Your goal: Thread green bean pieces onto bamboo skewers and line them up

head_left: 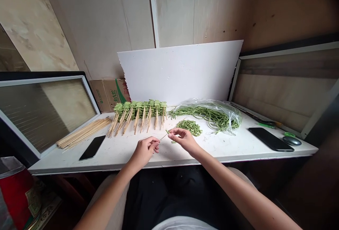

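Thin bamboo skewer (162,137) held in a narrow pinch by the left hand (143,151); short green bean piece (167,131) on the skewer's tip, gripped narrowly by the right hand (184,140). Both hands above a white table (225,149). Just beyond, a heap of chopped green beans (189,127); farther back, a row of bean-loaded bamboo skewers (140,112) and long green beans in a clear plastic bag (209,117).

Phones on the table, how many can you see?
2. One black phone lies beside the loose bamboo skewers on the left; the other lies at the right end of the table.
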Demonstrator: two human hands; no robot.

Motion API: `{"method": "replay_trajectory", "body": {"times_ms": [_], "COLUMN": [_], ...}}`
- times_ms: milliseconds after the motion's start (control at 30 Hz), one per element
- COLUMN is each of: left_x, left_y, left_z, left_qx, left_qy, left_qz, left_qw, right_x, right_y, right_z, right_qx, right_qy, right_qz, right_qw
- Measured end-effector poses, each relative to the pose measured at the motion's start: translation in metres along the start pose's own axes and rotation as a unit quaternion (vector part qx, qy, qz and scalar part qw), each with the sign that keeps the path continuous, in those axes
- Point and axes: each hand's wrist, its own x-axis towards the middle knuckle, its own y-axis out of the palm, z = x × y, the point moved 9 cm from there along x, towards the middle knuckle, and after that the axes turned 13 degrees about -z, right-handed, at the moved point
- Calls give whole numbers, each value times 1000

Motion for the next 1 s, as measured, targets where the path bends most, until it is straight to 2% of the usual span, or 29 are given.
{"method": "replay_trajectory", "body": {"times_ms": [167,333,533,700,767,900,1000], "left_x": [-4,-6,-12,-21,-17,-6,-6], "left_y": [5,4,8,23,21,7,4], "left_z": [-7,-15,-12,-8,-7,-10,-14], "left_qx": [16,62,17,-46,-50,-51,-34], "left_qy": [21,43,-29,-83,-72,-46,-30], "left_qz": [16,30,80,178,150,43,37], "left_qw": [1000,997,996,979,985,997,998], "right_x": [0,-3,-7,-12,-12,-9,-9], "right_y": [3,8,6,8,8,6,6], "right_z": [-1,6,32,47,48,44,44], "right_qx": [2,-13,-60,-91,-86,-78,-77], "right_qy": [3,-16,-91,-130,-125,-93,-98], "right_qz": [-1,37,98,133,125,108,118], "right_qw": [1000,999,989,978,980,987,985]}}
